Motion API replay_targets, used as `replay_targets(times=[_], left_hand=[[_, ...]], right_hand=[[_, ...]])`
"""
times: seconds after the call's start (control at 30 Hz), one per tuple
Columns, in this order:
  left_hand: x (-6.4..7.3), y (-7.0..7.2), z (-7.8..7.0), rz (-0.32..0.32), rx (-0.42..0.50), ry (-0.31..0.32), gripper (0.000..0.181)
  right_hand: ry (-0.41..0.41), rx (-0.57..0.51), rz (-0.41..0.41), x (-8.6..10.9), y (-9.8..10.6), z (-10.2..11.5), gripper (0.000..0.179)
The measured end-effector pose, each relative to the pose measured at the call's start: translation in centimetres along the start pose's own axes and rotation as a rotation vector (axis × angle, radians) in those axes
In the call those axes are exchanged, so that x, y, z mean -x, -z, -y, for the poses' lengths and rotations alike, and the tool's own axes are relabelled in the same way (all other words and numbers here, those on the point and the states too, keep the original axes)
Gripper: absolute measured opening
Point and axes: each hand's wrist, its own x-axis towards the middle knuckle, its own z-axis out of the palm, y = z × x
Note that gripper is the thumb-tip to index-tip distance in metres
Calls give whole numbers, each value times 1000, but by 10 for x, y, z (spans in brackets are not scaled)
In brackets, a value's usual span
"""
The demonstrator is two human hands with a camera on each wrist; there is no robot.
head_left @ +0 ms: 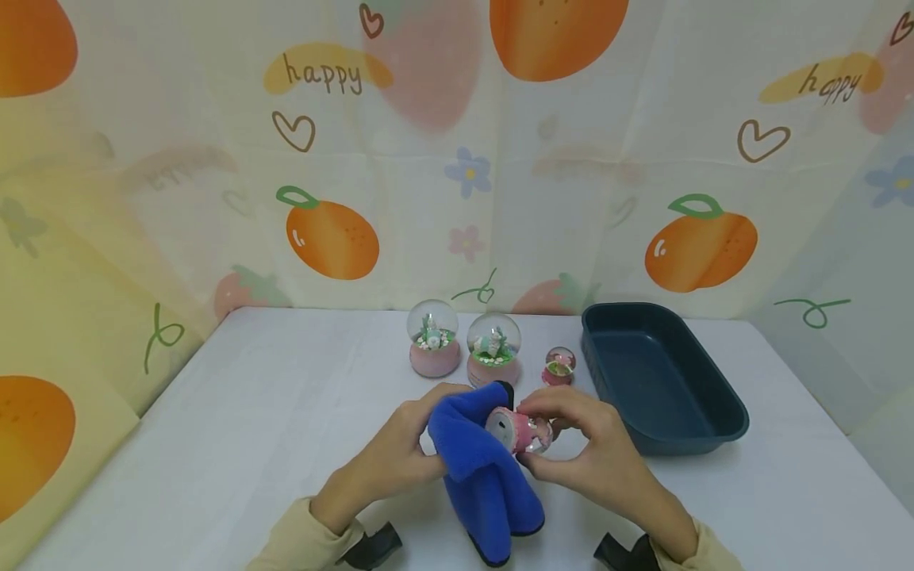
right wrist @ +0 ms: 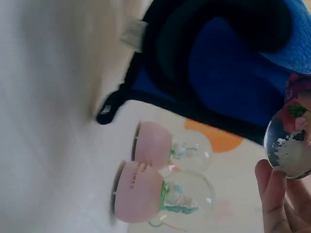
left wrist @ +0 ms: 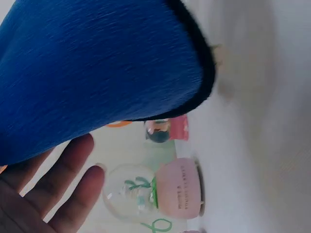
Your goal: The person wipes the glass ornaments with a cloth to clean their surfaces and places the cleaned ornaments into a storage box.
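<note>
My left hand [head_left: 393,448] grips a blue cloth with black edging [head_left: 493,476], which drapes down toward the table. In my right hand [head_left: 596,440], fingers and thumb pinch a small snow globe [head_left: 528,431] by its clear dome. The globe lies on its side, its pink base turned left against the cloth. In the right wrist view, the dome [right wrist: 289,150] shows white flakes and green and pink bits inside, partly cut off by the frame edge. The cloth [left wrist: 102,63] hides part of the left fingers in the left wrist view.
Two larger snow globes with pink bases, one at left [head_left: 434,357] and one beside it [head_left: 493,369], stand beyond my hands. A small snow globe [head_left: 558,366] stands to their right. A dark blue bin [head_left: 685,444] sits at the right on the white table [head_left: 214,444].
</note>
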Motion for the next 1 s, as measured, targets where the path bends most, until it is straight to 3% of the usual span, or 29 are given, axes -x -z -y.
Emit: replay_targets(times=[0.13,0.63,0.77,0.9,1.0], left_hand=[[0,-5,0,50,-43,37,57],[-1,-1,-5,58,21,49,45],[0,2,-2,30,18,11,46],[0,4,0,13,68,14,51],[-1,3,-2,56,119,62,56]], right_hand=[[17,40,10,0,-3,0,52],[80,-49,58,-1,1,-7,56],[68,-88,63,-1,3,-7,53],[46,-112,58,-1,2,-5,52],[51,-82,71,0,-1,-4,52]])
